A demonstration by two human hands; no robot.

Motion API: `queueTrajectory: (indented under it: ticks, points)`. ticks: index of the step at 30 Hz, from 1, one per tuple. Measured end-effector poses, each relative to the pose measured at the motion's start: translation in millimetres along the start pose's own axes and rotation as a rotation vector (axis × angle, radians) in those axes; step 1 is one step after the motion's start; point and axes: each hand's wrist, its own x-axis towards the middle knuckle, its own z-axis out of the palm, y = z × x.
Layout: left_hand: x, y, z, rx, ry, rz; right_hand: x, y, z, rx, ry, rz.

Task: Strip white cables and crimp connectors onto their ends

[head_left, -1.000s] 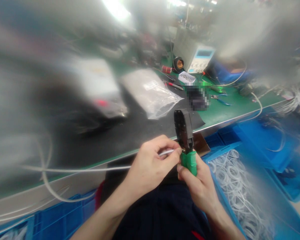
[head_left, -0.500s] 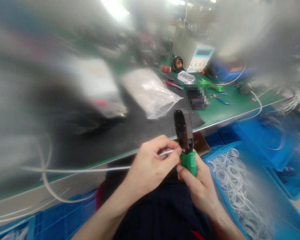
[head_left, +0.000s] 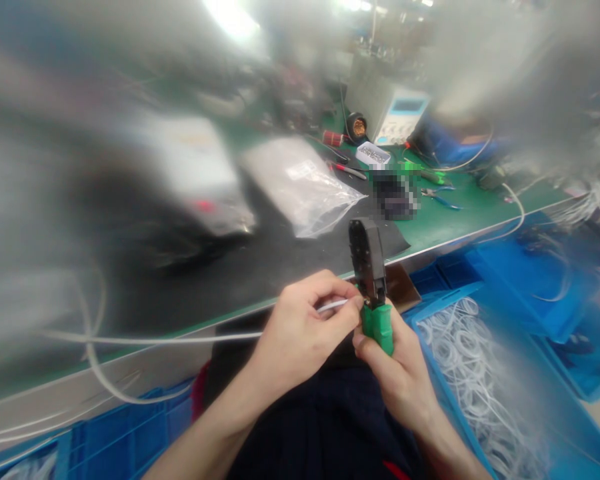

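Between thumb and fingers, my left hand (head_left: pixel 305 327) pinches a white cable (head_left: pixel 180 339) close to its end. The cable runs off leftward over the bench edge and loops there. My right hand (head_left: pixel 397 367) is wrapped round the green handles of a crimping tool (head_left: pixel 369 260), whose black head points up and away from me. The fingertips of my left hand are right beside the tool, at the join of head and handles. The cable's tip is too small and too covered to make out.
A blue crate (head_left: pixel 455 393) of coiled white cables stands at my right; another blue crate (head_left: pixel 125 440) is at lower left. On the green bench lie a clear plastic bag (head_left: pixel 300 180), a small white tray (head_left: pixel 373 155), blue-handled cutters (head_left: pixel 441 198) and a bench instrument (head_left: pixel 387 107).
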Motion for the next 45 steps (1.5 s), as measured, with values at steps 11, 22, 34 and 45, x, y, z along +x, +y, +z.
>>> queueTrajectory:
  ticks: [11, 22, 34, 45]
  points:
    - [0, -1, 1.5, 0.017, 0.017, 0.004, 2, 1, 1, -0.068, -0.003, -0.047]
    - [1, -5, 2.8, -0.009, 0.007, -0.033, 2, 6, 5, -0.124, 0.042, -0.066]
    - [-11, -15, -4.9, -0.035, 0.06, -0.046, 36, 68, -87, -0.648, 0.424, -0.005]
    - [-47, -47, -23.7, -0.207, 0.243, -0.108, 88, 66, -125, -1.218, 0.452, -0.091]
